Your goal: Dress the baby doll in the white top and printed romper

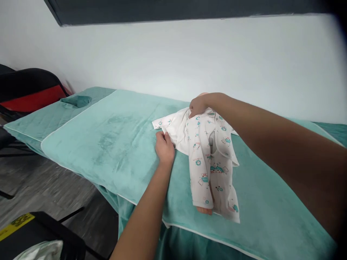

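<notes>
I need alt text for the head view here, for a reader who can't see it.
A person's left hand pinches white printed baby clothes just below an outspread sleeve, while the right hand is at their upper end. The clothes lie on a green-covered bed by a pale wall; a small limb shows at the near cuff.

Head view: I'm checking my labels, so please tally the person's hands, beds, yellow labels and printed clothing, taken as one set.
Hands: 2 (left hand, right hand)
Green-covered bed: 1
Yellow label: 1
Printed clothing set: 1
Total: 5
</notes>
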Tool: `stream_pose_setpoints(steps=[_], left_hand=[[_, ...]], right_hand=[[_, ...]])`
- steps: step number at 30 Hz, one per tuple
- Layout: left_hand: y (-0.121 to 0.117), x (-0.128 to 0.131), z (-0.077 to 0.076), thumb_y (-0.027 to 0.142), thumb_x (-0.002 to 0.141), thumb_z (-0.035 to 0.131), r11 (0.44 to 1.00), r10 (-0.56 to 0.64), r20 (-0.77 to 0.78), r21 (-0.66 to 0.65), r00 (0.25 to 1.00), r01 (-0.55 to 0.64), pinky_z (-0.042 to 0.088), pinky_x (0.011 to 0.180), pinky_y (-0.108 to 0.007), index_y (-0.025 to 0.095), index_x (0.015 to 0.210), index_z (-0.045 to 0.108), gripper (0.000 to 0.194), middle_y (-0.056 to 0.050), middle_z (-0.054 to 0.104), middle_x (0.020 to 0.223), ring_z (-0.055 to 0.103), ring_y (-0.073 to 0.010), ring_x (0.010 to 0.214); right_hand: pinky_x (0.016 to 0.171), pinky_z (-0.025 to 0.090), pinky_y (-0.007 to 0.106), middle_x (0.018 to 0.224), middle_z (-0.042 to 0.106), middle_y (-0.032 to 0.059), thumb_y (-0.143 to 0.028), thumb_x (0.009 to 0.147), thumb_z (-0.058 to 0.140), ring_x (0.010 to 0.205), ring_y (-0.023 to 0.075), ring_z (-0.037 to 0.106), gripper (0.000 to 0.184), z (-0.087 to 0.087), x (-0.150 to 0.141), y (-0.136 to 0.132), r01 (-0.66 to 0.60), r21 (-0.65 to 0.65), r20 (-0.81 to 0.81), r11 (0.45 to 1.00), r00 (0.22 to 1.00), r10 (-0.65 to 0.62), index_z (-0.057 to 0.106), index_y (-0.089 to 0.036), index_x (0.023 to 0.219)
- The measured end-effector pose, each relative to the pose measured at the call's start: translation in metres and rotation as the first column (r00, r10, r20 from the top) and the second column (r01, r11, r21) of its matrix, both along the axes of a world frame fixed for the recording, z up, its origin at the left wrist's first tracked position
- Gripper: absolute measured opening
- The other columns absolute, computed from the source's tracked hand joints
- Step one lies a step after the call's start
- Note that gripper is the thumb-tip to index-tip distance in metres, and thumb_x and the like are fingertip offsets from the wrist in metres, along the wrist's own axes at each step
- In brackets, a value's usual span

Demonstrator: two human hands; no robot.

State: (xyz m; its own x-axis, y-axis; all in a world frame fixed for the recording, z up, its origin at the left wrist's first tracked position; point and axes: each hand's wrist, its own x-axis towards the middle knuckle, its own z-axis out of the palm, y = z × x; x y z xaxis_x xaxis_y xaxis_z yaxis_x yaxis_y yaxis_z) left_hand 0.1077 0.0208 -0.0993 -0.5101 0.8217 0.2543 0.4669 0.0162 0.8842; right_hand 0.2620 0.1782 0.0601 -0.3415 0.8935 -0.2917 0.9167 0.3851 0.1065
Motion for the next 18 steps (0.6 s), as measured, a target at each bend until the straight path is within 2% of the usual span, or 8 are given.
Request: stream_pose_setpoints(steps=[2, 4, 6, 8, 12, 15, 18], left_hand=[[0.0, 0.0, 0.0, 0.041, 0.102, 0.037, 1.0, -0.005, 0.002, -0.002, 1.0, 0.005, 0.048, 0.07, -0.031, 0.024, 0.102, 0.05, 0.021, -0.001, 0.065, 0.077, 0.067, -0.0212, 0.075], [-0.001, 0.001, 0.0, 0.041, 0.102, 0.037, 1.0, -0.016, -0.003, -0.002, 1.0, 0.016, 0.047, 0.07, -0.031, 0.024, 0.102, 0.05, 0.021, -0.001, 0.064, 0.076, 0.067, -0.0213, 0.074], [-0.002, 0.001, 0.0, 0.041, 0.102, 0.037, 1.0, -0.029, -0.006, -0.001, 1.0, 0.029, 0.047, 0.07, -0.031, 0.024, 0.102, 0.05, 0.021, -0.001, 0.065, 0.077, 0.067, -0.0217, 0.074], [-0.002, 0.001, -0.001, 0.04, 0.102, 0.037, 0.999, -0.033, -0.004, 0.001, 0.999, 0.033, 0.048, 0.071, -0.032, 0.024, 0.102, 0.05, 0.021, -0.002, 0.065, 0.078, 0.067, -0.0221, 0.076], [-0.002, 0.001, -0.001, 0.04, 0.102, 0.037, 0.999, -0.031, 0.001, 0.008, 1.0, 0.031, 0.048, 0.073, -0.032, 0.024, 0.103, 0.05, 0.021, -0.003, 0.066, 0.079, 0.067, -0.0222, 0.078], [-0.002, 0.001, -0.001, 0.04, 0.102, 0.037, 1.0, -0.025, 0.009, 0.012, 1.0, 0.025, 0.049, 0.072, -0.031, 0.024, 0.102, 0.049, 0.02, -0.003, 0.067, 0.081, 0.068, -0.0219, 0.079], [-0.002, 0.001, 0.0, 0.04, 0.102, 0.038, 1.0, -0.017, 0.023, 0.011, 1.0, 0.017, 0.049, 0.073, -0.031, 0.024, 0.102, 0.049, 0.019, -0.002, 0.067, 0.083, 0.068, -0.0217, 0.08]], right_hand=[[0.081, 0.042, 0.043, 0.079, 0.065, 0.0045, -0.048, 0.076, 0.077, 0.083, 0.0253, 0.061, 0.03, -0.003, 0.005, -0.001, -0.105, 0.0, -0.025, 0.995, 0.994, 0.105, 0.066, -0.021, 0.074], [0.077, 0.042, 0.039, 0.082, 0.066, 0.0041, -0.044, 0.084, 0.069, 0.08, 0.0232, 0.06, 0.022, -0.013, 0.009, -0.004, -0.162, 0.06, -0.114, 0.985, 0.979, 0.168, 0.065, -0.022, 0.079], [0.075, 0.042, 0.037, 0.088, 0.068, 0.0058, -0.04, 0.089, 0.062, 0.082, 0.0233, 0.061, 0.019, -0.025, 0.011, -0.006, -0.131, 0.136, -0.192, 0.982, 0.969, 0.156, 0.065, -0.022, 0.086], [0.074, 0.042, 0.036, 0.096, 0.069, 0.0089, -0.038, 0.091, 0.059, 0.087, 0.0252, 0.062, 0.019, -0.034, 0.009, -0.008, -0.034, 0.201, -0.233, 0.979, 0.969, 0.081, 0.067, -0.021, 0.093], [0.075, 0.044, 0.039, 0.113, 0.066, 0.015, -0.034, 0.092, 0.057, 0.094, 0.0295, 0.062, 0.025, -0.041, -0.003, -0.009, 0.099, 0.299, -0.235, 0.949, 0.972, -0.028, 0.068, -0.017, 0.107], [0.075, 0.044, 0.038, 0.108, 0.067, 0.0151, -0.03, 0.093, 0.053, 0.092, 0.0285, 0.062, 0.023, -0.043, -0.007, -0.014, 0.108, 0.335, -0.287, 0.936, 0.958, -0.007, 0.068, -0.016, 0.104], [0.079, 0.045, 0.038, 0.105, 0.067, 0.0139, -0.028, 0.094, 0.051, 0.096, 0.0281, 0.06, 0.021, -0.044, 0.002, -0.037, 0.053, 0.412, -0.424, 0.91, 0.895, 0.14, 0.067, -0.016, 0.098]])
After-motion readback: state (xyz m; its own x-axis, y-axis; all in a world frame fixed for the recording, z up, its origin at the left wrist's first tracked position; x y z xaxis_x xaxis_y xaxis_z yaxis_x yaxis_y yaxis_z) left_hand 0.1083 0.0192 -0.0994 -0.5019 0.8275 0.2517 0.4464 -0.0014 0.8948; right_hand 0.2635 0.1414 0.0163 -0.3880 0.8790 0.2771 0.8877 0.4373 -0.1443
